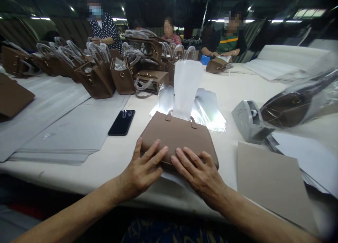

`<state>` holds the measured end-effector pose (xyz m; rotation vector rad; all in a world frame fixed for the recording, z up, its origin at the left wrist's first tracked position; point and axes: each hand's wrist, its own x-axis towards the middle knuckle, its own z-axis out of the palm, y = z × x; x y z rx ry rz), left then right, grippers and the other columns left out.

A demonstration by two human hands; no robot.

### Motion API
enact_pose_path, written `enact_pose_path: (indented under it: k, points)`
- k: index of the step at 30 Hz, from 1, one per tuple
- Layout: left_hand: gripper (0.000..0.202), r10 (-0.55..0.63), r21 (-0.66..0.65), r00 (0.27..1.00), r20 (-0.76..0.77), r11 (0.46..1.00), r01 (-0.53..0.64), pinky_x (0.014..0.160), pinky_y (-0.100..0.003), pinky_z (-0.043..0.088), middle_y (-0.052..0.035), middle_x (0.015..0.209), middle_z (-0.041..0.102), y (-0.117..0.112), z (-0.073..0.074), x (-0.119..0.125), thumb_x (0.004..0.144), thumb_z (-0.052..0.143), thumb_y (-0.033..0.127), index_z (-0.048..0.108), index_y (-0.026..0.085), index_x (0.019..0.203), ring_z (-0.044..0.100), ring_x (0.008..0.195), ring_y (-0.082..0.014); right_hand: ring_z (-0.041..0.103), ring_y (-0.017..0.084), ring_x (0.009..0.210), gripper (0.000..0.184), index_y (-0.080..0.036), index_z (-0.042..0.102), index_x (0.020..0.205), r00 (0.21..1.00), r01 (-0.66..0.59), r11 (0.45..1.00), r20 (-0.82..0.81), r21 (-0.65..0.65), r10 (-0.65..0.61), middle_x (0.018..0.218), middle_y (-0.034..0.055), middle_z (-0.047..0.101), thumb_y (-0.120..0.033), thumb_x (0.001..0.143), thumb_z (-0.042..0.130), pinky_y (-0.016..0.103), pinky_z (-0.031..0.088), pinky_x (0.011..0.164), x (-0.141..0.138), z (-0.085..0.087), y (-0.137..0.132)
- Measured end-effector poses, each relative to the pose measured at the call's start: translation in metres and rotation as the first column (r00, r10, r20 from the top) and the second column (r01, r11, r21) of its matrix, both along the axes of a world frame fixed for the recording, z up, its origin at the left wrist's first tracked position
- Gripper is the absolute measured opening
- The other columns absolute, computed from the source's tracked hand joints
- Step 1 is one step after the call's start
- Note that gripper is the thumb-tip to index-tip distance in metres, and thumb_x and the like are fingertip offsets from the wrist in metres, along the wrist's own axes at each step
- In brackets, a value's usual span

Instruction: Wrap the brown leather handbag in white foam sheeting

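Note:
A brown handbag (179,135) lies flat on the white table in front of me, its base toward me and its handle tabs facing away. My left hand (144,167) rests on the near left part of the bag, fingers spread. On the near right part lies my right hand (198,169), its fingers also stretched over the leather. A white sheet (186,88) rises from behind the bag between the handle tabs. Shiny clear plastic sheets (210,111) are spread on the table just beyond it.
A black phone (121,122) lies left of the bag, near grey sheets (66,130). Several brown handbags (97,79) with wrapped handles stand at the back left. To the right are a grey tape dispenser (249,121) and a brown board (269,176). Co-workers (229,42) are across the table.

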<state>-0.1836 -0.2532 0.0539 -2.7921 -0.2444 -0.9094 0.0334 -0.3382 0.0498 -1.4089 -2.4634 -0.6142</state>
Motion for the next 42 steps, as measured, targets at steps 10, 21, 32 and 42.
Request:
enact_pose_path:
  k: [10, 21, 32, 42]
  points:
    - [0.014, 0.058, -0.054, 0.997, -0.043, 0.997, -0.06, 0.101, -0.056, 0.024, -0.0122, 0.122, 0.054, 0.003, -0.012, -0.003, 0.08, 0.049, 0.008, 0.055, 0.014, 0.069, 0.043, 0.119, -0.0266, 0.035, 0.026, 0.121, 0.022, -0.013, 0.056, 0.089, 0.973, -0.129, 0.991, -0.186, 0.033, 0.133, 0.128, 0.0135, 0.043, -0.013, 0.092, 0.034, 0.045, 0.027, 0.093, 0.006, 0.001, -0.014]
    - [0.031, 0.11, 0.068, 0.99, -0.09, 0.992, -0.104, 0.098, -0.05, 0.033, -0.0106, 0.119, 0.055, 0.006, 0.003, 0.023, 0.083, 0.051, 0.025, 0.054, 0.016, 0.113, 0.048, 0.113, -0.0259, 0.052, 0.023, 0.105, 0.031, -0.014, 0.056, 0.076, 0.939, -0.129, 0.959, -0.279, 0.253, 0.199, 0.11, 0.0106, 0.058, -0.008, 0.091, 0.031, 0.038, 0.03, 0.088, -0.004, -0.012, -0.005]
    - [0.023, 0.023, 0.24, 0.953, 0.301, 0.966, -0.099, 0.096, -0.047, 0.038, -0.007, 0.096, 0.066, 0.025, -0.037, 0.046, 0.085, 0.044, 0.023, 0.064, 0.024, 0.096, 0.058, 0.1, -0.0237, 0.051, 0.023, 0.105, 0.061, -0.014, 0.039, 0.119, -0.16, -0.226, 0.86, -0.853, -0.458, -0.497, 0.119, 0.0188, 0.048, -0.059, 0.08, 0.049, 0.042, 0.047, 0.083, 0.115, 0.034, 0.183]
    - [0.02, 0.05, 0.163, 0.955, 0.293, 0.981, -0.101, 0.098, -0.047, 0.036, -0.0078, 0.096, 0.066, 0.023, -0.035, 0.046, 0.084, 0.047, 0.023, 0.063, 0.023, 0.096, 0.057, 0.102, -0.0232, 0.056, 0.019, 0.094, 0.042, -0.022, 0.058, 0.097, -0.254, -0.466, 0.858, -0.896, -0.218, -0.365, 0.102, 0.001, 0.06, -0.045, 0.064, 0.07, 0.035, 0.046, 0.085, 0.119, 0.063, 0.218]
